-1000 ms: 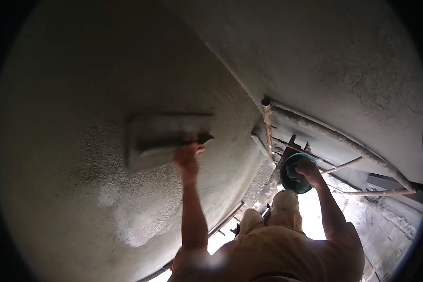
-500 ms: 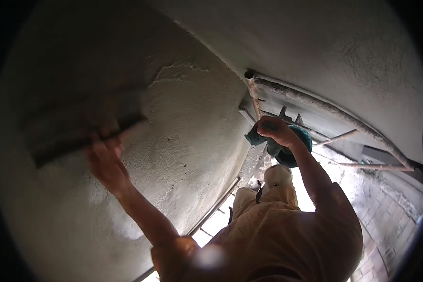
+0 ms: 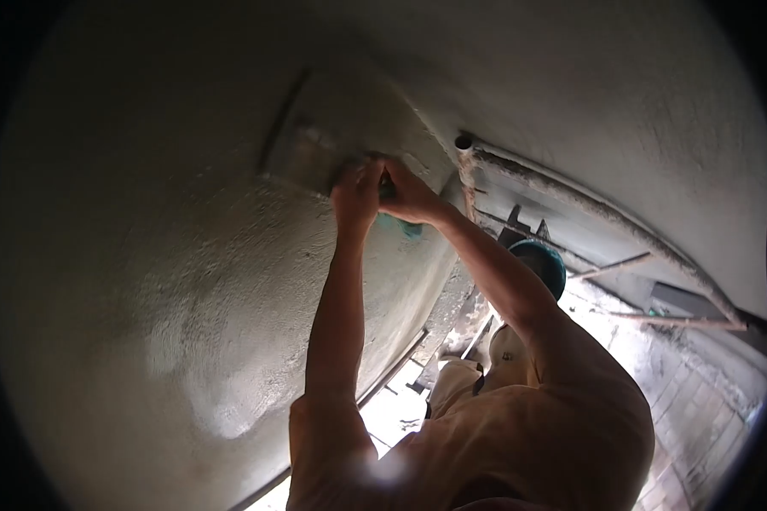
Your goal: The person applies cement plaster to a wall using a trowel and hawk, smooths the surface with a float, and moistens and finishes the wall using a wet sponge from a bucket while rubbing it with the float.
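Both hands are close together, raised against the grey plastered wall (image 3: 222,230) near its corner. My left hand (image 3: 355,194) is closed around the grip of a plastering float (image 3: 302,153), a wide flat board whose far edge looks dark. The float is dim and blurred, and its handle is hidden by the fingers. Touching or almost touching the left hand, my right hand (image 3: 411,198) is closed on a teal cloth (image 3: 400,226), which hangs below the fingers. Exactly where the right fingertips rest cannot be made out.
To the right, a rusty scaffold pipe frame (image 3: 588,196) runs along the adjoining wall. A teal bucket (image 3: 541,260) is below the right forearm. Under the legs are bright gaps past a wall-side rail (image 3: 392,370). Paving (image 3: 699,409) shows far below at right.
My left hand has brought the float rightward and up towards the corner, turning it from nearly level to steep. My right hand, with the teal cloth, has moved left from near the bucket to meet it.
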{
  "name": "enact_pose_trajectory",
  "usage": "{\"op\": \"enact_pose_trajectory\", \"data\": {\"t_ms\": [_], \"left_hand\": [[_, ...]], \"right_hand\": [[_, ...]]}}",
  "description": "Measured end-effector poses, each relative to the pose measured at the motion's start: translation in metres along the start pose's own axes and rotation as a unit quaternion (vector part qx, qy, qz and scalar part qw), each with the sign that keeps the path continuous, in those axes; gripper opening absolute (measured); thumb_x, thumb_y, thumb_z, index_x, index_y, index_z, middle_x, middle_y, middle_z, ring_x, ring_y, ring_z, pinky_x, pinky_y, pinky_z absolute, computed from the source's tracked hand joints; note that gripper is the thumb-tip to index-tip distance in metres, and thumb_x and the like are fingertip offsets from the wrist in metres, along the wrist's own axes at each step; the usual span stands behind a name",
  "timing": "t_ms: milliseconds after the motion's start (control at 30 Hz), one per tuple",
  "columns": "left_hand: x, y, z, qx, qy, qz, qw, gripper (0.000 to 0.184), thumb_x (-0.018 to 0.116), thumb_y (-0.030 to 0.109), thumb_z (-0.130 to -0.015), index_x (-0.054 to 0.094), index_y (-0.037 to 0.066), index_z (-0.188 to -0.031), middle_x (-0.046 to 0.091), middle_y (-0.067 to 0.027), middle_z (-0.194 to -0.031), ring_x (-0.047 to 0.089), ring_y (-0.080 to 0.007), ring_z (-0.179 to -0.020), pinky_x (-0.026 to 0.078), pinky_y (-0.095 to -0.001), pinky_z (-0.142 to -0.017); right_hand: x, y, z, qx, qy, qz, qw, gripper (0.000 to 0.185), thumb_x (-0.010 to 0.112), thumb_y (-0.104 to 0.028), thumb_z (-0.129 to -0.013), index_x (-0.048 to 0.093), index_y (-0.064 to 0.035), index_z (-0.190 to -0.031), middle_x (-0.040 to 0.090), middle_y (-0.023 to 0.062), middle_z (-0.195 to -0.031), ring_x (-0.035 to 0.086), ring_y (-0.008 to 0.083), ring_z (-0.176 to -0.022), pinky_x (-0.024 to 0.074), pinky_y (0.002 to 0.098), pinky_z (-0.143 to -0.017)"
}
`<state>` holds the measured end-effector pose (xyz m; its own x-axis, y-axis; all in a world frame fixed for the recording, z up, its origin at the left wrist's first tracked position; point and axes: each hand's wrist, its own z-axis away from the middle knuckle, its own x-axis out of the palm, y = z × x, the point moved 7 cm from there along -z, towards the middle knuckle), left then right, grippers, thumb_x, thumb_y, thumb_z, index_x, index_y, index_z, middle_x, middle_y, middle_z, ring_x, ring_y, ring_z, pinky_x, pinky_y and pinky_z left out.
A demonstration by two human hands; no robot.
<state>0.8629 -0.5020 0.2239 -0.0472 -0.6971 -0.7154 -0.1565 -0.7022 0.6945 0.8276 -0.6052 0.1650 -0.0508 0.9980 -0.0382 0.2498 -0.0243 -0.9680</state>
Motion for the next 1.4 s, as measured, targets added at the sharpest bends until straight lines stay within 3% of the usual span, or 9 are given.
{"op": "enact_pose_trajectory", "data": {"t_ms": [233, 300, 367, 500, 633, 1033, 1133, 1333, 1400], "left_hand": [[-0.061, -0.008, 0.078, 0.093, 0.187, 0.13, 0.969, 0.048, 0.057, 0.034, -0.097, 0.049, 0.003, -0.133, 0.06, -0.0202, -0.125, 0.064, -0.03, -0.107, 0.054, -0.0393, -0.082], [-0.035, -0.024, 0.083, -0.126, 0.086, 0.479, 0.864, 0.066, 0.058, 0.036, -0.097, 0.025, 0.005, -0.144, 0.046, -0.0204, -0.138, 0.055, -0.0315, -0.119, 0.052, -0.0398, -0.087], [-0.042, 0.001, 0.054, -0.037, 0.095, 0.666, 0.739, 0.076, 0.059, 0.04, -0.096, 0.015, 0.004, -0.145, 0.041, -0.019, -0.139, 0.047, -0.0302, -0.125, 0.05, -0.0406, -0.094], [-0.079, 0.054, 0.045, 0.035, 0.171, 0.68, 0.712, 0.071, 0.057, 0.038, -0.097, 0.017, 0.006, -0.146, 0.04, -0.0219, -0.135, 0.048, -0.0319, -0.122, 0.05, -0.0412, -0.095], [-0.101, 0.058, 0.087, -0.009, 0.198, 0.644, 0.738, 0.063, 0.052, 0.034, -0.099, 0.02, 0.006, -0.145, 0.04, -0.0203, -0.137, 0.049, -0.0311, -0.122, 0.051, -0.0442, -0.095], [0.116, -0.259, 0.265, -0.371, 0.097, 0.695, 0.608, 0.04, 0.042, 0.044, -0.096, 0.057, 0.01, -0.111, 0.061, -0.0035, -0.09, 0.061, -0.0162, -0.076, 0.049, -0.0331, -0.059], [0.156, -0.284, 0.258, -0.438, 0.099, 0.657, 0.606, 0.045, 0.041, 0.043, -0.093, 0.06, 0.006, -0.109, 0.062, -0.0045, -0.072, 0.058, -0.0164, -0.053, 0.045, -0.0263, -0.042], [0.168, -0.311, 0.36, -0.514, 0.084, 0.649, 0.554, 0.047, 0.037, 0.036, -0.09, 0.057, 0.004, -0.118, 0.064, -0.0081, -0.085, 0.062, -0.0197, -0.066, 0.051, -0.0336, -0.052], [0.152, -0.31, 0.402, -0.538, 0.003, 0.651, 0.536, 0.048, 0.041, 0.041, -0.087, 0.059, 0.008, -0.118, 0.064, -0.0075, -0.084, 0.061, -0.0202, -0.062, 0.05, -0.0323, -0.049]], "right_hand": [[-0.003, -0.067, -0.065, 0.022, 0.048, 0.068, 0.996, 0.049, 0.05, -0.038, -0.098, 0.05, 0.0, -0.129, 0.065, 0.0228, -0.107, 0.063, 0.0366, -0.103, 0.0476, 0.0417, -0.089], [0.005, -0.126, -0.072, -0.14, 0.041, 0.063, 0.987, 0.048, 0.048, -0.038, -0.099, 0.052, -0.0028, -0.131, 0.065, 0.0225, -0.105, 0.063, 0.0353, -0.1, 0.0475, 0.041, -0.089], [0.02, -0.153, -0.089, -0.16, -0.087, 0.113, 0.977, 0.055, 0.039, -0.042, -0.102, 0.036, -0.0073, -0.145, 0.049, 0.0179, -0.138, 0.051, 0.0276, -0.125, 0.0416, 0.0376, -0.101], [0.02, -0.229, -0.093, -0.018, -0.189, 0.179, 0.965, 0.064, 0.052, -0.047, -0.096, 0.039, 0.0028, -0.135, 0.063, 0.0222, -0.11, 0.064, 0.0324, -0.094, 0.0504, 0.0423, -0.082], [0.064, -0.242, -0.078, -0.032, -0.177, 0.173, 0.968, 0.047, 0.041, -0.043, -0.1, 0.051, -0.0039, -0.125, 0.059, 0.0212, -0.116, 0.06, 0.033, -0.108, 0.0488, 0.0437, -0.091], [0.186, 0.122, 0.12, 0.199, -0.18, 0.114, 0.957, 0.042, 0.057, -0.011, -0.09, 0.046, -0.0062, -0.13, 0.054, 0.0199, -0.126, 0.057, 0.0401, -0.111, 0.0469, 0.0446, -0.093], [0.141, 0.23, 0.106, 0.294, -0.043, 0.083, 0.951, 0.048, 0.042, 0.004, -0.081, 0.052, -0.0097, -0.126, 0.06, 0.0208, -0.116, 0.057, 0.0379, -0.111, 0.046, 0.0422, -0.094], [0.013, 0.359, 0.026, -0.026, 0.158, -0.106, 0.981, 0.039, 0.048, 0.005, -0.08, 0.043, -0.0036, -0.119, 0.054, 0.0128, -0.107, 0.052, 0.0221, -0.108, 0.0416, 0.0322, -0.094], [-0.011, 0.334, 0.001, 0.185, 0.129, 0.154, 0.962, 0.035, 0.051, -0.001, -0.083, 0.042, -0.0024, -0.116, 0.054, 0.0134, -0.106, 0.052, 0.0244, -0.108, 0.0415, 0.0319, -0.093]]}}
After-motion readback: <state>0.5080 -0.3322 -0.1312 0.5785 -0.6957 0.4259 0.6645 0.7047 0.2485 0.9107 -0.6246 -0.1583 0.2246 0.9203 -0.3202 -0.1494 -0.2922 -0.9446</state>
